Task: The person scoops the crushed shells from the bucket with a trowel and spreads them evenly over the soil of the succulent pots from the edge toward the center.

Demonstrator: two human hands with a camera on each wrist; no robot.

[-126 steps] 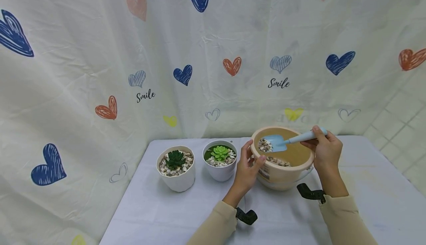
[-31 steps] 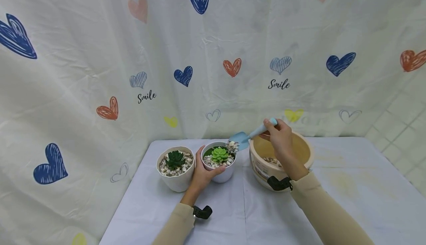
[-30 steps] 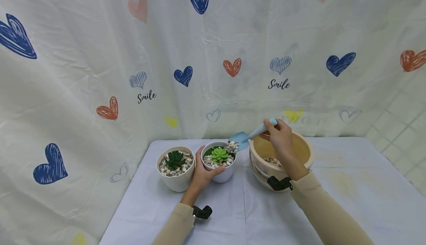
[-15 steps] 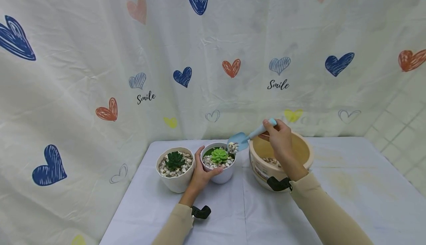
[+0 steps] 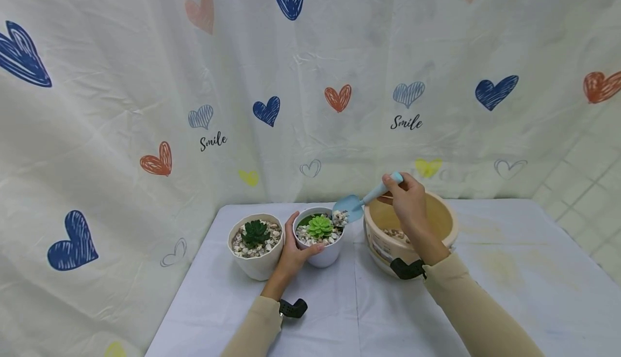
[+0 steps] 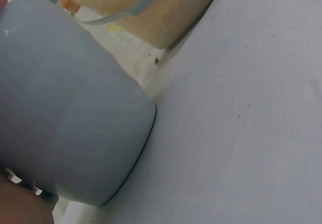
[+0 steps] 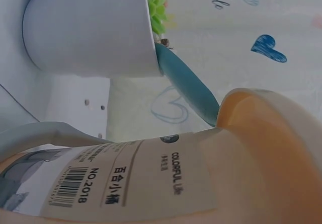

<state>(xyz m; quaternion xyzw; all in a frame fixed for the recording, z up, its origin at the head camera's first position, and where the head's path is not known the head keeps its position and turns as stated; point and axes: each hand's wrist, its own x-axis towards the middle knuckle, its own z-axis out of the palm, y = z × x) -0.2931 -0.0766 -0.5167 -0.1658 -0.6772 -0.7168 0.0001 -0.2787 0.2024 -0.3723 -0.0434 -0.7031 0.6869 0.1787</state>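
Note:
My left hand [image 5: 292,253] holds the small white pot [image 5: 324,256] around its near left side, thumb across the front. Inside that pot sit a light green succulent [image 5: 320,226] and pale pebbles. With my right hand [image 5: 409,200] I grip the handle of a light blue hand trowel [image 5: 347,204]. Its blade slopes down to the pot's right rim, some pebbles [image 5: 340,218] at its tip. The right wrist view shows the trowel blade [image 7: 188,85] against the rim from below. The pot's wall [image 6: 75,98] fills much of the left wrist view.
A beige bucket [image 5: 388,246] with pebbles in its bottom stands under my right forearm, bearing a printed label [image 7: 126,178]. Left of my left hand is another white pot [image 5: 259,265] with a dark green succulent [image 5: 255,233]. A heart-print curtain [image 5: 310,130] hangs behind the white-covered table [image 5: 330,314].
My left hand has left the bucket for the white pot. The trowel in my right hand has moved left from over the bucket to the pot's rim; over the last second it has barely moved.

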